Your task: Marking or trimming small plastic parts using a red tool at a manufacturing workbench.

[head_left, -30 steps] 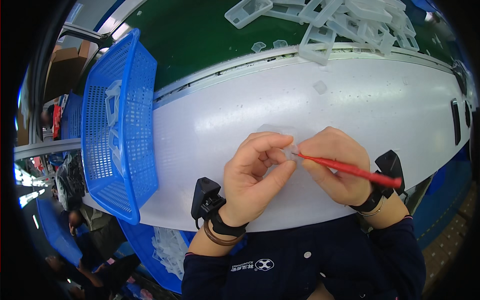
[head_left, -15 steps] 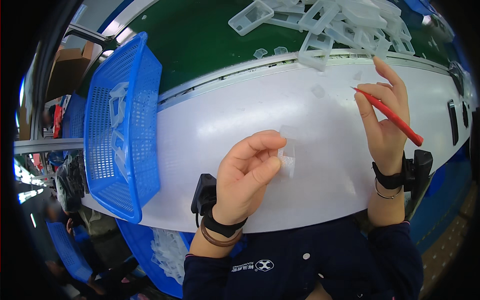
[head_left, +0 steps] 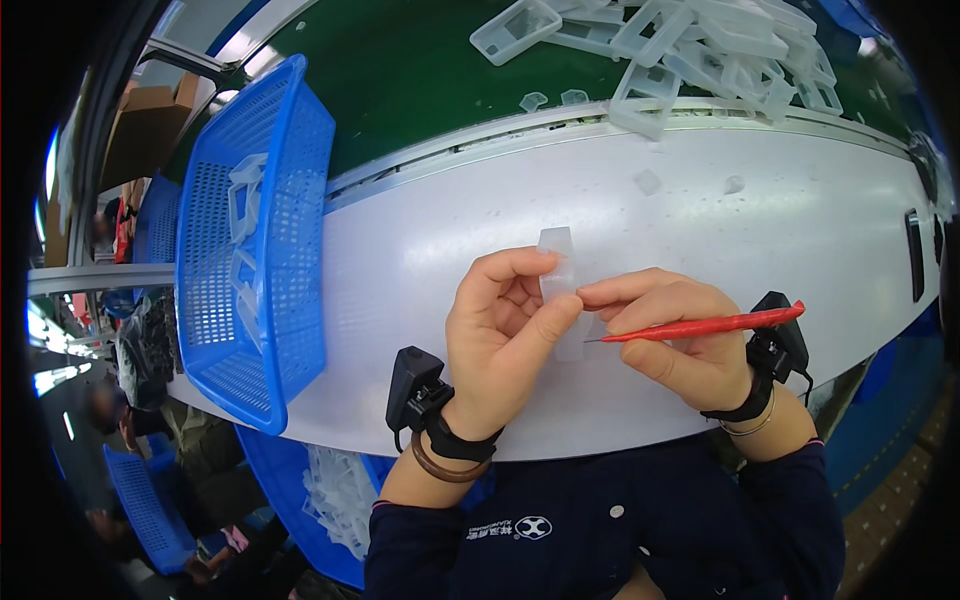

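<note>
Sitting at far left on white table (head_left: 800, 220): blue mesh basket (head_left: 250, 260), tilted, holding a few clear plastic frames (head_left: 243, 205). Pinching at centre: left hand (head_left: 505, 335), thumb and fingers closed on a clear plastic part (head_left: 560, 275), keeping it upright just above the table. Touching that part from the right: right hand (head_left: 680, 335), fingers curled shut around a red pointed tool (head_left: 700, 325), tip lying against the part's lower edge. Wearing 1 black wrist device on each arm. Piling up at top right on green belt (head_left: 420, 70): many more clear plastic pieces (head_left: 700, 40), well apart from both hands.
</note>
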### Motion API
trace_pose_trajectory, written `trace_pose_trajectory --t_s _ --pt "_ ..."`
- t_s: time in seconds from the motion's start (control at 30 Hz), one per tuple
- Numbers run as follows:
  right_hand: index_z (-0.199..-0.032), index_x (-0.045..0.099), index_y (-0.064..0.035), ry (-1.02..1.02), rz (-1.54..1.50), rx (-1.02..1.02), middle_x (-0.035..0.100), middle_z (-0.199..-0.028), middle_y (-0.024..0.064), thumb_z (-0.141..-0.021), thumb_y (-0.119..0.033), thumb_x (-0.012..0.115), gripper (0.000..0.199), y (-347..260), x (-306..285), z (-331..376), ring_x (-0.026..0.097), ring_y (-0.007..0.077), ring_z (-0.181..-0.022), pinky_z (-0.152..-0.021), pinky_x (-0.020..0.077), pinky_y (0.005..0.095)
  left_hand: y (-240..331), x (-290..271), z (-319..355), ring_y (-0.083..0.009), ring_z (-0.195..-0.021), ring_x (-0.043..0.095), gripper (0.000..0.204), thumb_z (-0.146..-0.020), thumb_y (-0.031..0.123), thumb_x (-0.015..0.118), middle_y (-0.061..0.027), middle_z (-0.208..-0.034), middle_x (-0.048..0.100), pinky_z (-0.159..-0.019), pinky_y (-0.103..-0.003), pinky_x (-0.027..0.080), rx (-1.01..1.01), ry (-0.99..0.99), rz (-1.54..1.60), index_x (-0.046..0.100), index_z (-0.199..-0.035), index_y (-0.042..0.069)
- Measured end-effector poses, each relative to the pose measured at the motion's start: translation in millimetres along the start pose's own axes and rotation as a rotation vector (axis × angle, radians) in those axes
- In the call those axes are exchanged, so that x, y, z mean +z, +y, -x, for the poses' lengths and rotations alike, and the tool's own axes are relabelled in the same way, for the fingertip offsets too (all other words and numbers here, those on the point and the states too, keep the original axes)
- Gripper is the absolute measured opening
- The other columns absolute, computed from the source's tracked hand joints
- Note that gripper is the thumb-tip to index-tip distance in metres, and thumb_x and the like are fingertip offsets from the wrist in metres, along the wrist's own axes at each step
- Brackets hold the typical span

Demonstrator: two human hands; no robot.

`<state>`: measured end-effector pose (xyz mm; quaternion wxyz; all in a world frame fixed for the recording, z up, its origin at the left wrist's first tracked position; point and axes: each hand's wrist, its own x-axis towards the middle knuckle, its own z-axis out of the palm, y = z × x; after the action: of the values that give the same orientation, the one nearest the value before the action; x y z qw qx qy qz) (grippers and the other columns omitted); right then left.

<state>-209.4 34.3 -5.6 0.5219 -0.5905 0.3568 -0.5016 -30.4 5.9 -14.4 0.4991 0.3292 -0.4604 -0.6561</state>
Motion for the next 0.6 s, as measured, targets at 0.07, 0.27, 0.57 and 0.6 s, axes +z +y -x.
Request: trace_pose_trajectory --t_s 0.07,0.27,0.57,0.6 --pt "-0.087 0.061 -0.0006 -0.075 0.039 0.007 0.058 -0.108 0.0217 -0.081 -0.011 0.062 0.012 -3 -1 1 0.058 0.027 -0.098 -0.083 0.0481 0.0345 -1 1 -3 -0.0133 -0.093 0.054 0.025 -0.082 -0.005 0.058 -0.0089 -0.102 0.054 -0.078 -0.024 0.044 0.113 -0.011 -0.104 0.052 -0.106 -0.002" --pt "-0.09 0.063 -0.0034 0.037 0.108 -0.107 0.061 -0.101 0.015 -0.075 -0.006 0.067 0.015 -10 -5 -1 0.06 0.0231 -0.084 -0.073 0.0479 0.0308 5 2 3 -0.0096 -0.085 0.055 0.024 -0.085 -0.001 0.056 -0.0059 -0.093 0.059 -0.074 -0.022 0.044 -0.096 -0.017 -0.087 0.052 -0.109 -0.003" --pt "-0.089 0.062 -0.0024 0.137 0.366 -0.208 0.064 -0.085 0.0079 -0.075 -0.005 0.068 0.015 -7 -7 -4 0.06 0.0212 -0.077 -0.066 0.0477 0.0288 1 9 6 -0.0041 -0.079 0.053 0.021 -0.088 0.004 0.054 -0.0034 -0.091 0.059 -0.069 -0.017 0.042 -0.237 -0.106 0.051 0.054 -0.109 -0.003" --pt "-0.089 0.062 -0.0024 0.137 0.366 -0.207 0.064 -0.085 0.0079 -0.075 -0.005 0.068 0.015 -7 -7 -5 0.06 0.0212 -0.077 -0.066 0.0477 0.0288 1 9 6 -0.0041 -0.079 0.053 0.021 -0.088 0.004 0.054 -0.0034 -0.091 0.059 -0.069 -0.017 0.042 -0.242 -0.106 0.048 0.054 -0.109 -0.003"
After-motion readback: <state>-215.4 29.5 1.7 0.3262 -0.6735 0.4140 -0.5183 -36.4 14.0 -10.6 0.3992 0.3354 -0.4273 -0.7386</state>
